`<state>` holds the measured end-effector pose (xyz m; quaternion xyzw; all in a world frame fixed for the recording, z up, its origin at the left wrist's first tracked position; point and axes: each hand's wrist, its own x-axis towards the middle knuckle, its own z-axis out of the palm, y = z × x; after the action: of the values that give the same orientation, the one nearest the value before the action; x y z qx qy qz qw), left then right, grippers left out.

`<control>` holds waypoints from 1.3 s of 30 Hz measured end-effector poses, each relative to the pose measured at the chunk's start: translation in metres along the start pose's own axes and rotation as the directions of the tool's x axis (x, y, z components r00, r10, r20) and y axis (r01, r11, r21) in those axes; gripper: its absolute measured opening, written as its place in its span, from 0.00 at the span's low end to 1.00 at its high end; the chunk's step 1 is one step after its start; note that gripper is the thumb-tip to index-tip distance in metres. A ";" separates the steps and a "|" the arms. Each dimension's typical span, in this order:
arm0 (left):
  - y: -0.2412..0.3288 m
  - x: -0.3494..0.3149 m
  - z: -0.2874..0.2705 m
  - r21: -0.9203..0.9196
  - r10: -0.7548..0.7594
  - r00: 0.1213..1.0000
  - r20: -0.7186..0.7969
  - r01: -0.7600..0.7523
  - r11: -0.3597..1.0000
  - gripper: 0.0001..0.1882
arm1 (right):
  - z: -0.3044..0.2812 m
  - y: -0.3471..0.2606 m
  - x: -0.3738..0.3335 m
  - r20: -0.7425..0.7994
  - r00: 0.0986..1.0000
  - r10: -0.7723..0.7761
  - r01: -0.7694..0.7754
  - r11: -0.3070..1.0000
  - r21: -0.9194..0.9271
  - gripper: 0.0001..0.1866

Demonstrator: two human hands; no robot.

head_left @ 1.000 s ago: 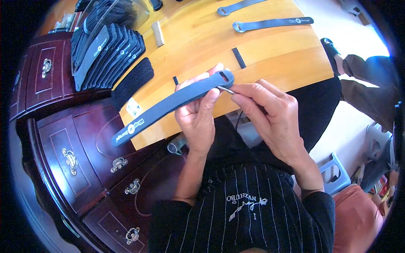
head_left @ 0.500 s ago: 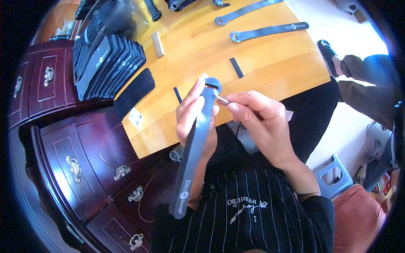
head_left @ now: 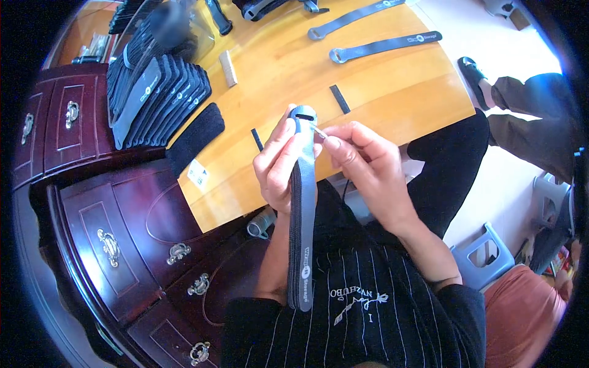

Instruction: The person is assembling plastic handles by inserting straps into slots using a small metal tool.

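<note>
My left hand (head_left: 274, 167) is closed around a stack of grey-black fabric straps (head_left: 304, 227), gripping them just below their rounded, slotted head. The stack hangs down toward my lap, its pale-printed face up, and layered dark edges show on its left side. My right hand (head_left: 377, 175) pinches a thin, light metallic tool (head_left: 319, 132) between thumb and forefinger. The tool's tip is at the right edge of the strap head, just below the slot. Whether the tip goes into the material is too small to tell.
Two single straps (head_left: 386, 46) lie at the table's (head_left: 276, 67) far right. A fanned pile of straps (head_left: 162, 101) and a fuzzy black piece (head_left: 199, 135) lie at left. Dark strips (head_left: 339, 99) are nearer. Drawers (head_left: 110, 227) stand left; a blue stool (head_left: 485, 257) and people are at right.
The stack's lower end has swung to the right, so it hangs nearly straight down now. Both hands have shifted slightly; the right one still pinches the tool at the strap head.
</note>
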<state>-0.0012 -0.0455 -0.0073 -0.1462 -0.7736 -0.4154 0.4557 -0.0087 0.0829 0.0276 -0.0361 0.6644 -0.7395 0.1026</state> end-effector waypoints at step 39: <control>0.051 0.007 -0.023 -0.489 -0.715 0.358 0.601 0.872 0.025 0.12 | -0.040 -0.022 0.000 0.241 0.855 -0.460 0.503 0.619 -0.604 0.12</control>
<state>0.0393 -0.0331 0.0303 0.0989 -0.4996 -0.8595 -0.0424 -0.0187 0.1237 0.0449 -0.2687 0.8395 -0.4621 -0.0975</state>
